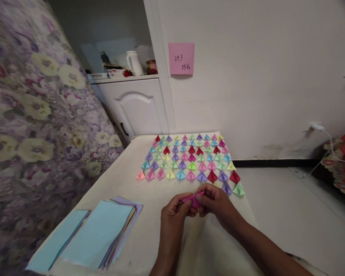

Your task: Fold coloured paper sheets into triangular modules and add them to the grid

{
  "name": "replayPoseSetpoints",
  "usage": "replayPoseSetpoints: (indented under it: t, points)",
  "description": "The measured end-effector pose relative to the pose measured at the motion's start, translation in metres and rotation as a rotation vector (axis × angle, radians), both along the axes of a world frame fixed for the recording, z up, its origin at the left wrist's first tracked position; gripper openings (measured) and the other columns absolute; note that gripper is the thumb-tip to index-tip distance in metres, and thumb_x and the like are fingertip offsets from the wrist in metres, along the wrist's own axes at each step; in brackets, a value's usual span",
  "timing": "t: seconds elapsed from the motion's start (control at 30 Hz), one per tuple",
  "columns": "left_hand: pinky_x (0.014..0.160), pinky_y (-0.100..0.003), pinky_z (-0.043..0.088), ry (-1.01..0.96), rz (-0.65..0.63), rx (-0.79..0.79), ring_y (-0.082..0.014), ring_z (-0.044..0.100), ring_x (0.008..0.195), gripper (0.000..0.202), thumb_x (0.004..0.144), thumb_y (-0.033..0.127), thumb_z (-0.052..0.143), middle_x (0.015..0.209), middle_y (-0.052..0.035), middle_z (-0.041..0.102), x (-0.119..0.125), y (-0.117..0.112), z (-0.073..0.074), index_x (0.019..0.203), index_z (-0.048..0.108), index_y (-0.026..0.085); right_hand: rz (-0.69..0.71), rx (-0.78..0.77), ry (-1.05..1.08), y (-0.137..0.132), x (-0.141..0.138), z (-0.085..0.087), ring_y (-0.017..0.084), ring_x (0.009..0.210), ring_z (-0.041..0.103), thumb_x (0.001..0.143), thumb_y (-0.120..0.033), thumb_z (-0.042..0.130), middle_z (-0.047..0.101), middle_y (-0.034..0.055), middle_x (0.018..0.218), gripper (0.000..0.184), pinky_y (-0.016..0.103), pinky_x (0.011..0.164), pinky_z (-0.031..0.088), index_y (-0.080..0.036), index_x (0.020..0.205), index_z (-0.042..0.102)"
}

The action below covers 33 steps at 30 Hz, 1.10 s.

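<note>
left hand (172, 214) and right hand (216, 200) pinch magenta paper (195, 202); one end in each

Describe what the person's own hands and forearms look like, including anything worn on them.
The left hand and right hand are ungloved, with no rings or markings discernible. The left forearm and right forearm show no sleeve, watch or bracelet.

A pink paper note (181, 69) on the white wall (261, 76) bears the handwritten number "243" in dark strokes. Below it and further right stands a second, shorter line of handwriting (its characters are too unclear to read with certainty). Faint markings show on a pale flat item (99, 76) on the shelf (143, 77), too small to make out.
</note>
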<state>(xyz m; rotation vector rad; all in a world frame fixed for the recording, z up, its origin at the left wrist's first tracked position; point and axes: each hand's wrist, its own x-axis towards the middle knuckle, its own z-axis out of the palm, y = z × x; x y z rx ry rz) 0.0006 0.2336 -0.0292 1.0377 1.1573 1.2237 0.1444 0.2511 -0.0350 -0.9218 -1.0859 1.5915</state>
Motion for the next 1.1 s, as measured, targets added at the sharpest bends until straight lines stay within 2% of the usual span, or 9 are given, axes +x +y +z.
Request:
replayPoseSetpoints:
  t: [0.2, 0.3, 0.5, 0.87, 0.93, 1.03, 1.1]
  points:
    - [0.06, -0.024, 0.048, 0.049, 0.017, 0.003, -0.0135, 0.059, 0.06, 0.02, 0.075, 0.027, 0.063, 0.061, -0.002, 0.067, 0.0, 0.0, -0.002, 0.089, 0.068, 0.013, -0.064, -0.009, -0.05, 0.0, -0.001, -0.005, 0.009, 0.046, 0.055, 0.072, -0.03, 0.067, 0.06, -0.0026, 0.053, 0.018, 0.022, 0.048, 0.045, -0.015, 0.075, 0.057]
    - [0.06, -0.024, 0.048, 0.008, 0.024, -0.019, -0.0133, 0.059, 0.06, 0.02, 0.074, 0.028, 0.065, 0.062, -0.0019, 0.067, 0.001, 0.0, -0.004, 0.088, 0.067, 0.014, -0.072, -0.025, -0.057, 0.0, -0.001, -0.005, 0.01, 0.048, 0.057, 0.072, -0.03, 0.067, 0.063, -0.0011, 0.056, 0.018, 0.022, 0.05, 0.046, -0.015, 0.075, 0.058]
    - [0.055, -0.021, 0.045, -0.063, -0.051, -0.103, -0.0111, 0.056, 0.056, 0.018, 0.066, 0.026, 0.072, 0.06, -0.0012, 0.065, 0.004, 0.003, -0.011, 0.077, 0.066, 0.013, -0.066, -0.04, -0.043, -0.001, -0.002, -0.003, 0.012, 0.052, 0.059, 0.069, -0.032, 0.069, 0.065, 0.0005, 0.059, 0.022, 0.025, 0.054, 0.048, -0.015, 0.076, 0.057]
    - [0.058, -0.025, 0.049, -0.125, -0.058, -0.13, -0.0161, 0.065, 0.062, 0.021, 0.068, 0.031, 0.071, 0.064, -0.003, 0.068, 0.006, 0.003, -0.013, 0.074, 0.061, 0.014, -0.091, 0.058, -0.262, 0.002, 0.001, -0.005, 0.01, 0.048, 0.051, 0.072, -0.03, 0.065, 0.056, -0.0027, 0.055, 0.015, 0.022, 0.046, 0.042, -0.017, 0.073, 0.059]
    - [0.062, -0.026, 0.051, -0.138, -0.046, -0.122, -0.0164, 0.066, 0.064, 0.02, 0.067, 0.029, 0.071, 0.067, -0.0036, 0.069, 0.006, 0.003, -0.014, 0.075, 0.06, 0.014, -0.144, 0.126, -0.38, 0.001, 0.001, -0.004, 0.011, 0.05, 0.051, 0.072, -0.027, 0.064, 0.056, -0.0019, 0.06, 0.011, 0.023, 0.047, 0.041, -0.018, 0.077, 0.059]
    - [0.066, -0.028, 0.052, -0.133, -0.024, -0.11, -0.0181, 0.067, 0.069, 0.02, 0.067, 0.027, 0.071, 0.07, -0.0049, 0.07, 0.006, 0.003, -0.015, 0.075, 0.06, 0.013, -0.293, 0.368, -0.612, -0.003, 0.001, -0.002, 0.011, 0.055, 0.049, 0.071, -0.018, 0.063, 0.056, 0.0003, 0.076, 0.016, 0.024, 0.052, 0.041, -0.02, 0.087, 0.06]
    - [0.067, -0.03, 0.053, -0.114, -0.012, -0.102, -0.0186, 0.067, 0.07, 0.018, 0.068, 0.026, 0.071, 0.069, -0.0044, 0.07, 0.006, 0.003, -0.016, 0.074, 0.06, 0.013, -0.321, 0.519, -0.719, -0.006, 0.001, 0.0, 0.011, 0.058, 0.047, 0.073, -0.014, 0.059, 0.053, 0.0014, 0.082, 0.017, 0.025, 0.054, 0.04, -0.021, 0.088, 0.061]
